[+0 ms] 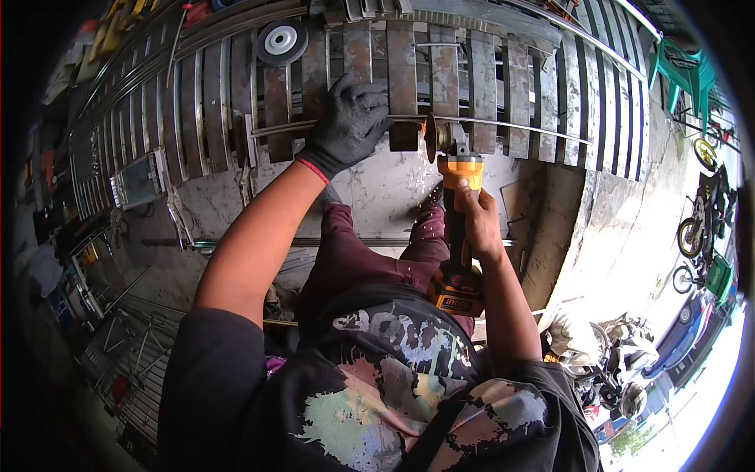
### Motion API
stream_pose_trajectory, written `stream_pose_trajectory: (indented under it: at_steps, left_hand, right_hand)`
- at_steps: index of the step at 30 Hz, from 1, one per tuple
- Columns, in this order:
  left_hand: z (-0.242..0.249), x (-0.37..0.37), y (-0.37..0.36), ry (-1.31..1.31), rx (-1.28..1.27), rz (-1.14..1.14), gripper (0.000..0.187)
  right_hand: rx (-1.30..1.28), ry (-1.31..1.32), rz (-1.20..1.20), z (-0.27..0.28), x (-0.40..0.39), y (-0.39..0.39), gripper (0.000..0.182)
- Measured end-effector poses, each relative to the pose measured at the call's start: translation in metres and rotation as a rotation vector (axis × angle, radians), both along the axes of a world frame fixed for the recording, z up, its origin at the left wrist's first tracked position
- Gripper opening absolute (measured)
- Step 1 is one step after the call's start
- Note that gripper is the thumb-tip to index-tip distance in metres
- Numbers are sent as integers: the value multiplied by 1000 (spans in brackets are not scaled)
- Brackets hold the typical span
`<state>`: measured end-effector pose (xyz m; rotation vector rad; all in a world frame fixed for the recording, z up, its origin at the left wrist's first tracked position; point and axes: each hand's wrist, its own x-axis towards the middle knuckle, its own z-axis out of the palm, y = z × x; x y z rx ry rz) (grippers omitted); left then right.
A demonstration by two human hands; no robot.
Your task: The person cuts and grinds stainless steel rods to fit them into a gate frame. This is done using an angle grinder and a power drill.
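My left hand [351,122], in a dark grey work glove with a red cuff, grips a thin metal rod [503,123] that lies across the slatted metal bench. In my bare right hand [481,223] is a yellow and black cordless angle grinder [462,169], held with its battery end toward my body. Its thin disc [430,138] stands upright against the rod, just right of my gloved fingers. An orange glow shows at the contact, and sparks [423,169] fall below it toward my legs. The gloved fingertips are partly hidden.
A round grinding disc [282,42] lies on the bench slats [401,63] at the upper left. Locking clamps [178,216] hang from the near edge. Metal stock [134,346] is piled at lower left. A green plastic chair [686,77] and motorcycles [692,228] stand at right.
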<state>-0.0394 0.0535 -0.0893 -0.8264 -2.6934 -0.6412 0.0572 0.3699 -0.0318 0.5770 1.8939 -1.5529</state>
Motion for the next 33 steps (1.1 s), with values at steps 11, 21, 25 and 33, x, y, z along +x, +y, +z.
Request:
stream_pose_trajectory:
  at_steps: [11,21,25,33]
  left_hand:
    - [-2,0,0,13,-31,7,27]
    - [-5,0,-1,24,19,-10,29]
    - [-4,0,-2,11,16,-12,30]
    - [-2,0,-2,-14,-1,-17,30]
  right_hand:
    - [27,82,46,-5,-1,4,54]
    - [-20,43,14,-2,-4,3,51]
    - [-21,85,21,-7,-4,4,50]
    - [-33,37,-8,13,-8,-7,50]
